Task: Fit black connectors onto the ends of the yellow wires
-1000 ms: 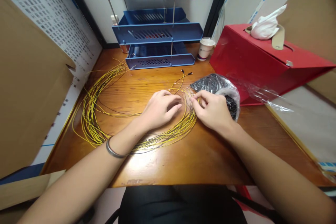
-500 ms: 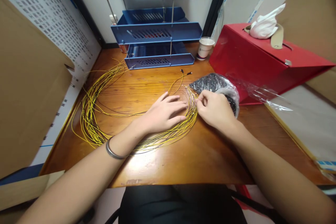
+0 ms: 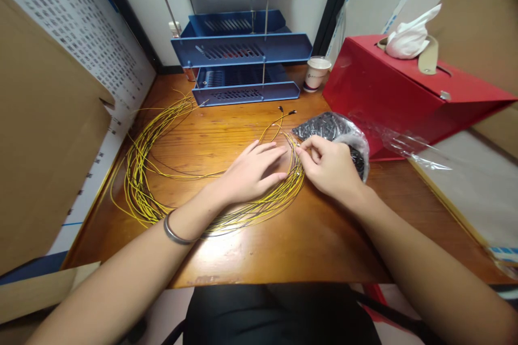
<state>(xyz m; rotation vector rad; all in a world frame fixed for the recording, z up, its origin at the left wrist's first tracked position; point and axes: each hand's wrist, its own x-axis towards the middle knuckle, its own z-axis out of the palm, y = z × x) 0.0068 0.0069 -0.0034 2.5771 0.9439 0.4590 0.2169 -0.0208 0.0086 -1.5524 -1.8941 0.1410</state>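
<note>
Head view: left hand [image 3: 251,172] lies flat on one yellow wire coil [image 3: 140,186]; right hand [image 3: 329,167] pinches one strand [image 3: 294,152].

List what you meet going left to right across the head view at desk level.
Cardboard panel → left loop of the yellow wires → left hand, flat on the wires → right hand, pinching at the wire ends → red box.
</note>
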